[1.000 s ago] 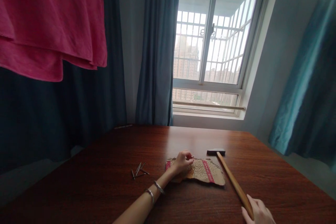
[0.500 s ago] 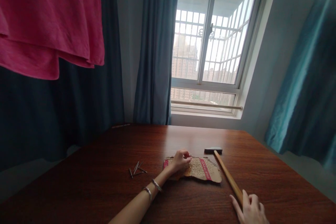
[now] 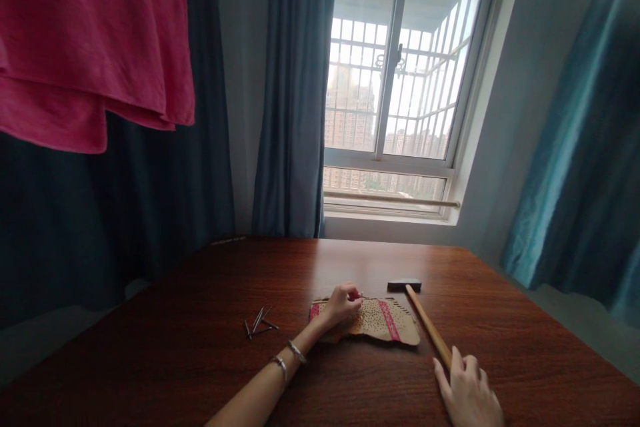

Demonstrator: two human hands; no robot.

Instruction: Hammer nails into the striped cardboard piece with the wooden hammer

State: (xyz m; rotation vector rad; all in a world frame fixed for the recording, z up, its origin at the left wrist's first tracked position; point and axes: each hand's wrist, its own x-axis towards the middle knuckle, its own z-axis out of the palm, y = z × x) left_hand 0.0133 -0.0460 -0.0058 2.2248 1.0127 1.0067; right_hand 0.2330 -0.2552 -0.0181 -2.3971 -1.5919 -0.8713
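Note:
My left hand (image 3: 345, 303) rests over the far edge of a piece of cardboard (image 3: 373, 319), fingertips pinched together. Whatever lies between them is too small to make out. The cardboard is tan with many small holes and two pink-red strips, and its near edge is torn. To its right a hammer (image 3: 427, 321) lies on the table, its dark metal head at the far end of a wooden handle. My right hand (image 3: 467, 383) is at the near end of that handle, which runs between thumb and fingers; the palm hides the handle's end.
Several metal nails (image 3: 259, 323) lie loosely left of the cardboard. All of this is on a brown wooden table (image 3: 200, 360). A pink cloth (image 3: 95, 47) hangs at upper left before dark curtains (image 3: 295, 93). Behind the table is a barred window (image 3: 390, 100).
My right hand has moved slightly forward along the hammer handle. My left hand stays pinched at the cardboard's far edge. The whole view has shifted slightly.

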